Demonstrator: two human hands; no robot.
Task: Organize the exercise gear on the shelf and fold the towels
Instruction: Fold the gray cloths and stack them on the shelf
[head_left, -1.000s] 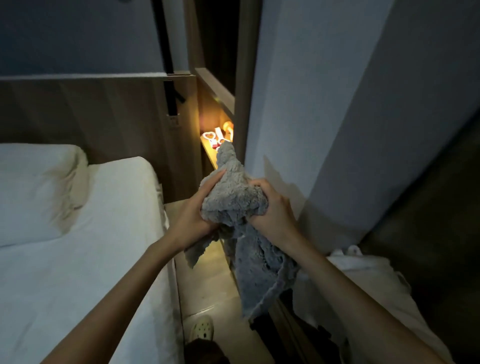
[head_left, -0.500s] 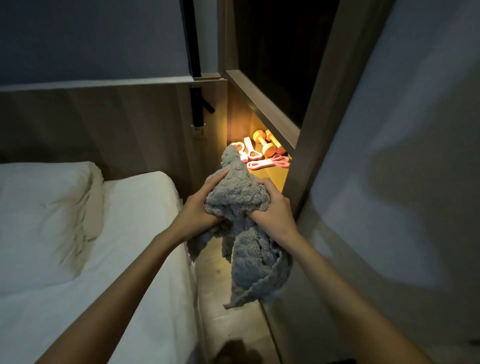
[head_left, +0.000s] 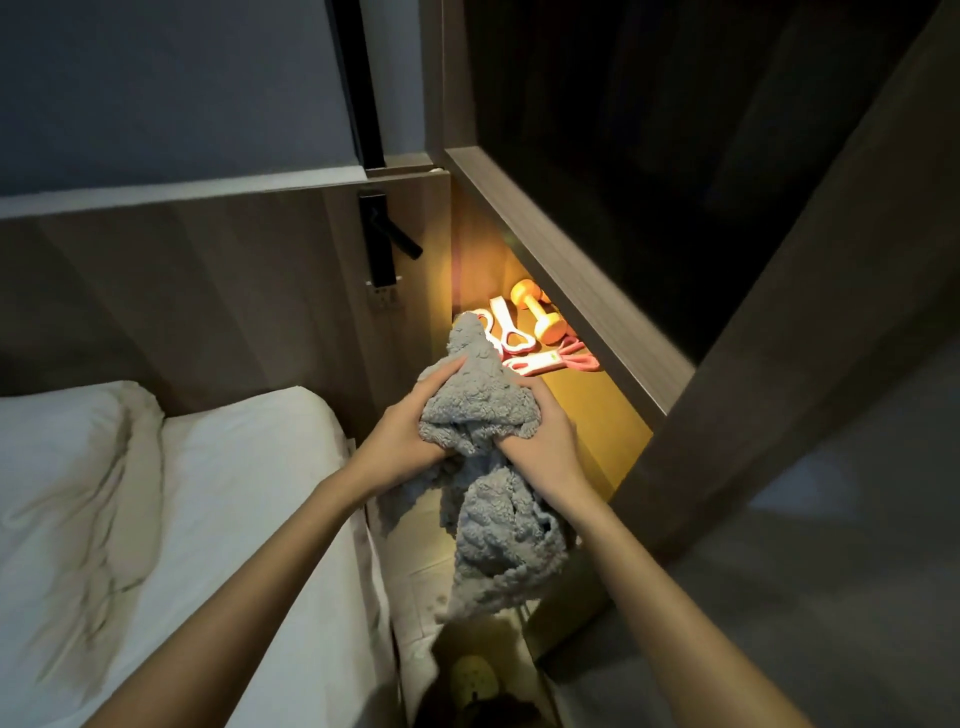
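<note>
Holding the grey fluffy fleece towel (head_left: 480, 410) bunched between both hands, we stand at the near end of the warm-lit wooden shelf (head_left: 597, 421), with the white-sheeted bed (head_left: 218, 519) to the left. The left hand (head_left: 397, 441) and the right hand (head_left: 548, 441) each have their fingers curled into the cloth, one on either side of the bundle. The towel's upper tip points toward the far end of the shelf, and the rest hangs loose below the wrists. Just past that tip, an orange dumbbell (head_left: 540, 317) and white-and-pink looped resistance handles (head_left: 511, 338) lie on the shelf.

We judge the towel not yet folded. To fold it well, we should find two adjacent corners, let the cloth drop flat, then bring the edges together evenly. The bed offers a flat surface for this. We should keep the hanging end clear of the floor and the gear.
</note>
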